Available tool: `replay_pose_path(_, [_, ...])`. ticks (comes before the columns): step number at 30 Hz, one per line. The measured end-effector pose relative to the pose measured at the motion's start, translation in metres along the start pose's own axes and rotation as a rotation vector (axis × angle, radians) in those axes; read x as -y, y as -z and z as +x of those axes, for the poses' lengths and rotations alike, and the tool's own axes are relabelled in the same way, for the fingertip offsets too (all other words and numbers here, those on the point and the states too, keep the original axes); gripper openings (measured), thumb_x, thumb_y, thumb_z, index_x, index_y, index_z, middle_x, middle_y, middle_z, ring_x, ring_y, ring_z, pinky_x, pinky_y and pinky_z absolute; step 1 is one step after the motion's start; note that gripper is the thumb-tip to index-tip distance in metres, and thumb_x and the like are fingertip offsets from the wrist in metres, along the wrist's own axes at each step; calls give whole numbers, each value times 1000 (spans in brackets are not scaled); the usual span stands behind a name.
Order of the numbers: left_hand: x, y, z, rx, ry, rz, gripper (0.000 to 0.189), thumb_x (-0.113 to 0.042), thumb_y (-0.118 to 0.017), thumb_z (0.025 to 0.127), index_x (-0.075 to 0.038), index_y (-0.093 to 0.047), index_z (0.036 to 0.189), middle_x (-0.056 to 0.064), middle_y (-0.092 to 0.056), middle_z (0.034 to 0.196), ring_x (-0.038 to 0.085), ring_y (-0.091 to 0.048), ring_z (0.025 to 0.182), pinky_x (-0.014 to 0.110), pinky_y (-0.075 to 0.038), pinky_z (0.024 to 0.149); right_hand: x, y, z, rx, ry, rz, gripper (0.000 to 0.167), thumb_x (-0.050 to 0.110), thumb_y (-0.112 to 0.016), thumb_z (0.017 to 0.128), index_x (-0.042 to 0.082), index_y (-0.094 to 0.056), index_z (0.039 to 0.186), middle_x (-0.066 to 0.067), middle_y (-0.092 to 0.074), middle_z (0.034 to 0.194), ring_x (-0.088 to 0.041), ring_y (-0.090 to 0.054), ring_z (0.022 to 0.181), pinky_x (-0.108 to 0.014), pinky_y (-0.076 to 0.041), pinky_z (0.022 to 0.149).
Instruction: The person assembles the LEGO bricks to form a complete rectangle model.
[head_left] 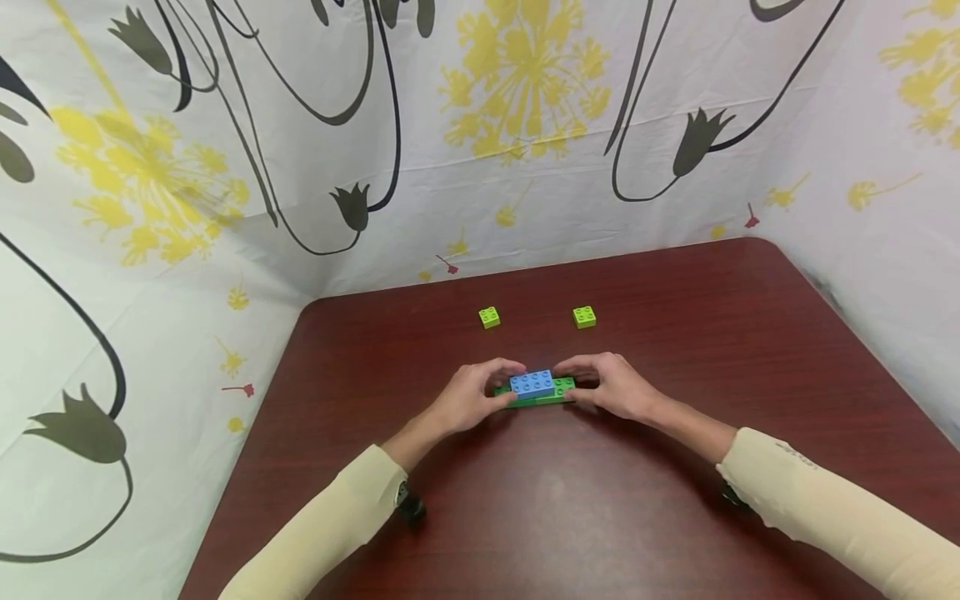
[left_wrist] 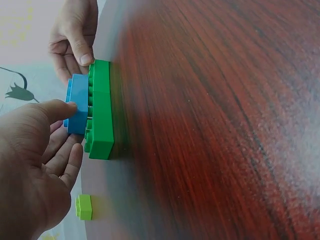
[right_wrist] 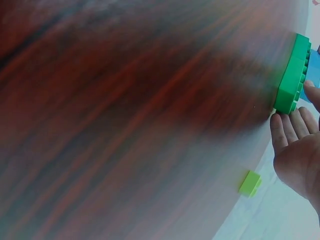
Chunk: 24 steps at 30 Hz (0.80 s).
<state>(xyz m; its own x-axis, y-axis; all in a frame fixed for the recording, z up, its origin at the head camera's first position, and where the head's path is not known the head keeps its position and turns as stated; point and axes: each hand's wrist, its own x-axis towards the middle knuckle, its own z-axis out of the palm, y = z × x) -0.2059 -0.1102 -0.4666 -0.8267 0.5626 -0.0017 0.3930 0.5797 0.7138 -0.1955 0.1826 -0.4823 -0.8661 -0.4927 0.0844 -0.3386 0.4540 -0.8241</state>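
My left hand [head_left: 470,395] pinches a blue toy building brick [head_left: 532,383] between its thumb and fingers. The blue brick stands over the studs of a long green row [left_wrist: 102,112], which seems to be two green bricks end to end. Studs show between blue and green in the left wrist view, so whether they are pressed fully together I cannot tell. Around the right end of the green row is my right hand [head_left: 617,387], thumb in front and fingers behind. In the right wrist view, its fingers [right_wrist: 301,122] are at the end of the green row [right_wrist: 293,75].
Two small lime-green bricks lie farther back on the dark red wooden table [head_left: 675,333]: one on the left [head_left: 489,317], one on the right [head_left: 584,317]. Behind the table hangs a white cloth [head_left: 420,167] with printed flowers.
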Motion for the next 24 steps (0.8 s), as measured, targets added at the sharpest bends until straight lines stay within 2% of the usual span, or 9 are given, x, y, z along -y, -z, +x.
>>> replay_pose_path(9, [1,-2,2,0,-16,19,45,-17,-78,100,-20,-66,143,-1,-69,137,13,-67,112,38,-56,102,2,-2,3,-6,24,-18,46,10,-83,94,2,-69,137,-14,-72,133,-28,-71,119,-49,-57,99])
replay_pose_path(24, [3,-1,1,9,-8,27,48,-21,-79,100,-23,-64,145,-3,-67,141,14,-65,119,40,-52,108,6,-9,8,-27,63,-60,47,14,-85,93,4,-70,137,-10,-73,132,-24,-72,114,-47,-58,97])
